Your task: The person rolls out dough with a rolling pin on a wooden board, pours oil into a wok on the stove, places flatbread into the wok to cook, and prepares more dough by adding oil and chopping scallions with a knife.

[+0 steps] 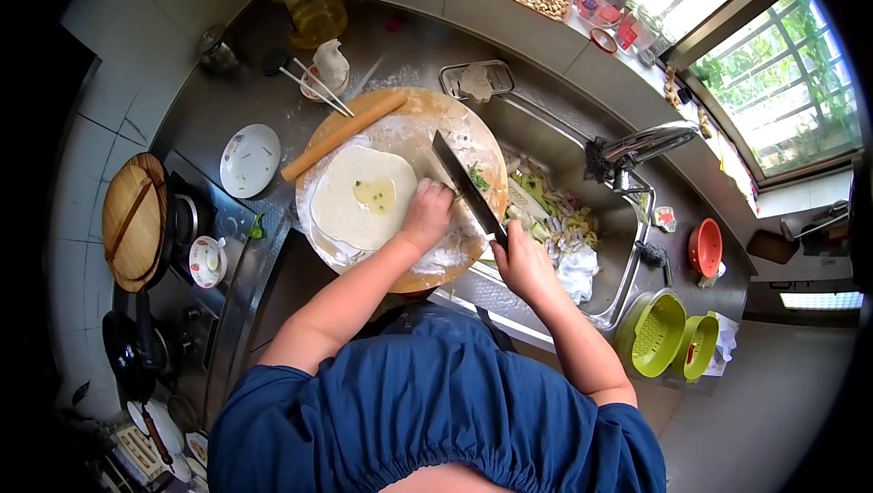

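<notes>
My right hand (pixel 526 261) is closed around the handle of a cleaver (pixel 466 182), its dark blade slanting up and left over a round wooden board (pixel 480 129). My left hand (pixel 429 214) rests on the board just left of the blade, fingers curled down; whatever they grip, if anything, is hidden. Chopped greens (pixel 477 177) lie on the blade's right side. Left of my left hand is a flat round of dough (pixel 338 206) with a puddle of oil and green bits (pixel 375 195) on it. A rolling pin (pixel 344 136) lies across the board's upper left.
A sink (pixel 536 134) with vegetable scraps (pixel 555 211) adjoins the board's right. Chopsticks (pixel 318 88) lean on a bowl (pixel 329 73) behind the board. Left are a white plate (pixel 250 161) and a small bowl (pixel 208 262). Green baskets (pixel 658 334) stand at the right.
</notes>
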`<state>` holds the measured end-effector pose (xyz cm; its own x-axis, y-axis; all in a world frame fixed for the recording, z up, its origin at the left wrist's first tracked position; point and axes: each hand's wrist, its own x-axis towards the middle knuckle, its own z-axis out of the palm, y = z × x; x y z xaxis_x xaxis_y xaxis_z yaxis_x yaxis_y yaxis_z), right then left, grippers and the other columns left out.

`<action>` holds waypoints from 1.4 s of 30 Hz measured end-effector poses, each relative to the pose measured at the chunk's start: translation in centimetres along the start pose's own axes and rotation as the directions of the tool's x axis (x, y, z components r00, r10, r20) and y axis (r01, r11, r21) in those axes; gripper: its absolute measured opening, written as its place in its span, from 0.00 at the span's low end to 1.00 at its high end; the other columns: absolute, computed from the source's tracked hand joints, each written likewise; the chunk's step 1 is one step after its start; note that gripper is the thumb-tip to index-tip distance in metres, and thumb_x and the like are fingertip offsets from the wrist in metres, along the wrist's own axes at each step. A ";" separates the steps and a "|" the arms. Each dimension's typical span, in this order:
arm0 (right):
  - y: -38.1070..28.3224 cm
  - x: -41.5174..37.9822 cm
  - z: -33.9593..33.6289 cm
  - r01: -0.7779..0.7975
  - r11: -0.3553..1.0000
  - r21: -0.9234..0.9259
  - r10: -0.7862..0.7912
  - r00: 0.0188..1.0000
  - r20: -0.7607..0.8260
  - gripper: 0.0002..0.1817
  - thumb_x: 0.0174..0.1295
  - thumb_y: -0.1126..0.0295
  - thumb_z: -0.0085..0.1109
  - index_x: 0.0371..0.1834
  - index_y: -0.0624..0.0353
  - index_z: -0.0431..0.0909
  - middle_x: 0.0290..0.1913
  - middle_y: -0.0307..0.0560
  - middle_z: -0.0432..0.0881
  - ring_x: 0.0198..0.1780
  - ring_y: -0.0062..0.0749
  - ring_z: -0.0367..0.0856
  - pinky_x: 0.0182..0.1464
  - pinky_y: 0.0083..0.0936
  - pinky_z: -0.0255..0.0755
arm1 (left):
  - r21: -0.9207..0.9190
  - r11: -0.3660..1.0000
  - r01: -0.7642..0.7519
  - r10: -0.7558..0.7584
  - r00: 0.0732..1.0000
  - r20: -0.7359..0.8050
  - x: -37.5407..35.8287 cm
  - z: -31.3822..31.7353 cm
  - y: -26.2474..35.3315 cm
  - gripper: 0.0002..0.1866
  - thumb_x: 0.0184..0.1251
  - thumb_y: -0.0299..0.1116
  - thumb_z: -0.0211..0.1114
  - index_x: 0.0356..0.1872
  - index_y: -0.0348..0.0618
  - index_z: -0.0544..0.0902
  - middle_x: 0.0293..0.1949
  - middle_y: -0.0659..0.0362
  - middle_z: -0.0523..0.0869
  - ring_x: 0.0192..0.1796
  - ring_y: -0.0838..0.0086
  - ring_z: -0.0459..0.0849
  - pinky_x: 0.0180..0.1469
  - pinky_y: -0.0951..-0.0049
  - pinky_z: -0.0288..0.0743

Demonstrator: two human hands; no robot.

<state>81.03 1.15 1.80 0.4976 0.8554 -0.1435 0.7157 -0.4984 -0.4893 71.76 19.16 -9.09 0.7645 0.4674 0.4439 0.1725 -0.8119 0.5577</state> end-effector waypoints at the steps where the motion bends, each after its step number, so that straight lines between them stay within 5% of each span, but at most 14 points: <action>1: 0.1 0.0 0.2 -0.001 1.000 0.001 0.001 1.000 0.001 0.15 0.64 0.65 0.54 0.40 0.66 0.63 0.28 0.68 0.79 0.31 0.67 0.78 0.35 0.53 0.73 | 0.040 0.999 -0.022 0.021 0.999 0.024 -0.1 -0.1 0.0 0.02 0.51 0.23 0.59 0.25 0.36 0.78 0.32 0.48 0.79 0.41 0.53 0.75 0.46 0.58 0.71; 6: -1.2 1.6 1.2 -0.141 0.989 -0.038 0.143 0.988 0.052 0.15 0.64 0.65 0.54 0.40 0.67 0.64 0.29 0.68 0.80 0.33 0.66 0.79 0.37 0.53 0.73 | 0.059 0.996 -0.064 0.061 0.997 0.056 -0.4 0.0 -0.3 0.03 0.51 0.23 0.57 0.25 0.36 0.78 0.32 0.47 0.79 0.42 0.53 0.76 0.47 0.59 0.72; 12: 0.6 2.0 1.1 -0.033 0.997 0.068 0.034 0.999 -0.025 0.16 0.64 0.64 0.54 0.41 0.66 0.63 0.31 0.69 0.80 0.36 0.67 0.79 0.39 0.54 0.72 | -0.091 0.993 -0.079 0.074 0.996 -0.054 -0.4 -1.3 0.2 0.03 0.51 0.24 0.62 0.28 0.37 0.80 0.33 0.50 0.80 0.41 0.53 0.76 0.47 0.58 0.71; 20: -1.0 0.7 1.2 -0.044 0.996 -0.074 0.047 0.998 0.045 0.15 0.64 0.65 0.53 0.41 0.66 0.63 0.28 0.67 0.80 0.32 0.65 0.80 0.35 0.52 0.75 | 0.136 0.991 -0.006 0.000 0.999 0.045 -1.2 -1.7 0.1 0.02 0.50 0.25 0.63 0.25 0.38 0.80 0.33 0.50 0.79 0.41 0.53 0.75 0.46 0.57 0.71; 29: 0.3 1.9 2.3 0.020 0.997 0.078 -0.014 0.997 -0.076 0.17 0.63 0.64 0.54 0.43 0.67 0.63 0.29 0.68 0.80 0.34 0.68 0.78 0.38 0.54 0.72 | 0.061 0.998 -0.011 0.015 0.998 -0.065 -1.2 -2.1 0.1 0.02 0.50 0.25 0.63 0.25 0.39 0.80 0.32 0.51 0.78 0.41 0.54 0.75 0.45 0.57 0.71; 35: -1.3 0.1 1.3 -0.037 0.998 -0.050 0.041 0.997 0.067 0.17 0.64 0.65 0.54 0.43 0.68 0.63 0.28 0.68 0.80 0.32 0.66 0.80 0.35 0.54 0.73 | 0.166 0.986 0.021 -0.023 1.000 0.012 -1.4 -2.6 -0.1 0.03 0.50 0.27 0.63 0.24 0.39 0.79 0.30 0.52 0.79 0.41 0.55 0.76 0.44 0.58 0.71; 42: -1.0 2.2 2.5 -0.009 1.000 -0.011 0.009 1.000 -0.013 0.16 0.64 0.65 0.54 0.40 0.67 0.63 0.29 0.69 0.79 0.32 0.66 0.79 0.36 0.53 0.73 | 0.188 0.982 0.009 -0.016 0.999 0.035 -1.6 -2.5 0.1 0.03 0.51 0.27 0.63 0.24 0.40 0.79 0.31 0.52 0.79 0.42 0.55 0.76 0.46 0.58 0.70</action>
<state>80.17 3.85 -0.23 0.5102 0.8491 -0.1365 0.7166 -0.5075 -0.4785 68.96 19.22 -7.99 0.7829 0.4678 0.4101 0.2934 -0.8590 0.4197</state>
